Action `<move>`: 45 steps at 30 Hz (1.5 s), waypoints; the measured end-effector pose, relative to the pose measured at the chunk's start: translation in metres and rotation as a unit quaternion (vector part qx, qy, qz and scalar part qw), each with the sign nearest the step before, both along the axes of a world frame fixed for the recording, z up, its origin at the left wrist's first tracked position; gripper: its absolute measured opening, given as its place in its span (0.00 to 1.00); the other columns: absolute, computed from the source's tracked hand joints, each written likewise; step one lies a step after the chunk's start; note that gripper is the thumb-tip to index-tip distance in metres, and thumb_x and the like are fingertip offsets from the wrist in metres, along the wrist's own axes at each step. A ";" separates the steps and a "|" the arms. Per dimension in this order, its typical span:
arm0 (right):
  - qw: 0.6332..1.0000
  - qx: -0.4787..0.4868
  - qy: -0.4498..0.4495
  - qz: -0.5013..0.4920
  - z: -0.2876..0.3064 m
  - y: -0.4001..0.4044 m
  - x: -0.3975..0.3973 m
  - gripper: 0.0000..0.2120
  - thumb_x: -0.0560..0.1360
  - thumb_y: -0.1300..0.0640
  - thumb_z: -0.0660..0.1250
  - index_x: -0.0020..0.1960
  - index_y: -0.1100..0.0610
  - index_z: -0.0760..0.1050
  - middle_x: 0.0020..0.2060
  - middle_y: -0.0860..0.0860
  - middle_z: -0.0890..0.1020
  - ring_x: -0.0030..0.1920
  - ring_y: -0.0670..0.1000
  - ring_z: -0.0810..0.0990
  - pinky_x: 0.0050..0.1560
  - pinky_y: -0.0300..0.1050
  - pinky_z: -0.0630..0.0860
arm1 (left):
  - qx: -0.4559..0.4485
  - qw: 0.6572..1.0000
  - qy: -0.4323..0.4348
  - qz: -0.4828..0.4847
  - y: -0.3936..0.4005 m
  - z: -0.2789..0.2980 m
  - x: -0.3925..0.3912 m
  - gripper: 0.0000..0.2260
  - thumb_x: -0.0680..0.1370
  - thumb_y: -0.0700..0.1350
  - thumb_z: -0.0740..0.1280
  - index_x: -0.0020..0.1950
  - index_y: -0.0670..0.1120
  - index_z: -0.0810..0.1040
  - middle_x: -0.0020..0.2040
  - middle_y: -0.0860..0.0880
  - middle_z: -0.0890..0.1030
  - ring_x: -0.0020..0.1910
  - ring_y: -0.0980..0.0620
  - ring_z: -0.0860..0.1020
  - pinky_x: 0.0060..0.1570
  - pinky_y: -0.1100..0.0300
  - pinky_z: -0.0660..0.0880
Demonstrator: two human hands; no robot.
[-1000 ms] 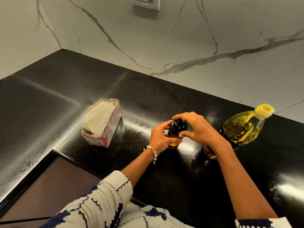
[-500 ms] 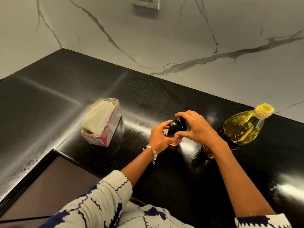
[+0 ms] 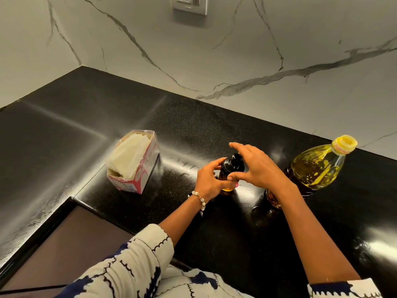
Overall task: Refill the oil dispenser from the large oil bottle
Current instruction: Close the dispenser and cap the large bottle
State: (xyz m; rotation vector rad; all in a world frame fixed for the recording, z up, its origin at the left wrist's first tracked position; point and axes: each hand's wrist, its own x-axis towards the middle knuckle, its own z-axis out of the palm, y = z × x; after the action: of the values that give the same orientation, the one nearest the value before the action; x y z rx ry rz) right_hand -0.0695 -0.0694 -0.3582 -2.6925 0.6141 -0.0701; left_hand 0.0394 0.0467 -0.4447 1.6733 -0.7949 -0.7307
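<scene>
Two hands: both at the oil dispenser, centre of the worktop (image 3: 214,130)
Left hand (image 3: 209,180): curled round the dispenser body, gripping it from the left side; bead bracelet (image 3: 198,200) on wrist
Right hand (image 3: 255,165): thumb and a finger pinching the black cap, index finger lifted and straight, pointing far-left
Oil dispenser (image 3: 231,168): upright, dark bottle, black cap on top, a little yellow oil visible at the base below the left hand
Large oil bottle (image 3: 315,166): right of the dispenser, just beyond the right wrist, standing, yellow oil inside, yellow cap (image 3: 344,143) on; lower part hidden by the right forearm
Dark jar (image 3: 271,198): partly hidden behind the right forearm, near side of the large bottle, contents unclear
Tissue box (image 3: 134,162): left of the dispenser, well apart, white sheets showing at its open top, pink and white sides
Wall (image 3: 236,57): white marble with grey veins, far side; socket plate (image 3: 189,5) at top edge
Sleeves: white with navy pattern, near edge
Recessed brown panel (image 3: 64,244): near left, set into the worktop
</scene>
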 end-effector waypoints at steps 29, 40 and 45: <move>0.984 0.122 -0.113 -0.056 -0.017 0.009 -0.007 0.43 0.63 0.56 0.80 0.73 0.56 0.64 0.63 0.55 0.78 0.64 0.54 0.75 0.67 0.53 0.71 | -0.026 0.997 -0.076 0.017 0.001 0.002 -0.008 0.30 0.61 0.47 0.82 0.62 0.53 0.79 0.53 0.56 0.82 0.51 0.70 0.76 0.50 0.78 0.67; 0.966 0.121 -0.166 -0.156 -0.030 0.029 -0.003 0.43 0.64 0.54 0.80 0.73 0.60 0.63 0.63 0.59 0.77 0.64 0.56 0.75 0.66 0.46 0.70 | -0.023 0.996 -0.079 0.044 0.002 0.005 -0.015 0.28 0.61 0.41 0.81 0.61 0.49 0.80 0.49 0.58 0.81 0.47 0.74 0.75 0.47 0.79 0.68; 0.946 0.184 -0.193 -0.186 -0.033 0.035 -0.009 0.46 0.63 0.55 0.80 0.75 0.58 0.60 0.66 0.55 0.75 0.68 0.52 0.71 0.67 0.40 0.64 | 0.019 0.997 -0.065 0.045 0.002 0.007 -0.020 0.32 0.63 0.44 0.81 0.65 0.49 0.77 0.57 0.54 0.81 0.50 0.65 0.76 0.47 0.80 0.67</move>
State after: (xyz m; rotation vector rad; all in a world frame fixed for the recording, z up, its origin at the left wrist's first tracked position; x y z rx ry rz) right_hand -0.0781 -0.0339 -0.3907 -2.0956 0.8958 -0.5155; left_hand 0.0198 0.0488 -0.4374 1.7938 -0.7943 -0.5813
